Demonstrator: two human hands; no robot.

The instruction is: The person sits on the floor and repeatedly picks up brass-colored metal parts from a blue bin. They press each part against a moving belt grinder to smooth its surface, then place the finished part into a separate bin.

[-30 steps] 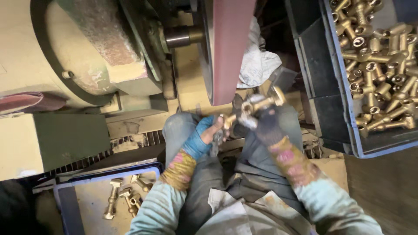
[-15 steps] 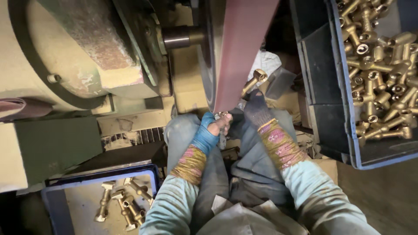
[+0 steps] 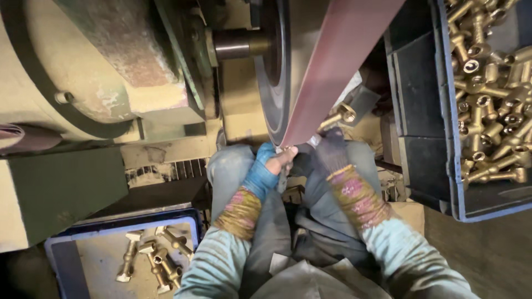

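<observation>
The belt (image 3: 338,72) ran up the middle, over a wheel (image 3: 274,83) at its left edge, with the motor housing (image 3: 100,66) further left. Both hands met under the belt's lower end: the left hand (image 3: 266,169) just left of it, the right hand (image 3: 332,152) to the right, holding a fitting (image 3: 339,117) against the belt. A bin (image 3: 426,111) full of fittings stood at the right. A tray (image 3: 61,249) with a few fittings lay lower left, beside the left knee.

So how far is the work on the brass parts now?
A few brass fittings lie in the blue tray at lower left. The left hand and right hand press one brass fitting against the sanding belt. The full bin at right remains.
</observation>
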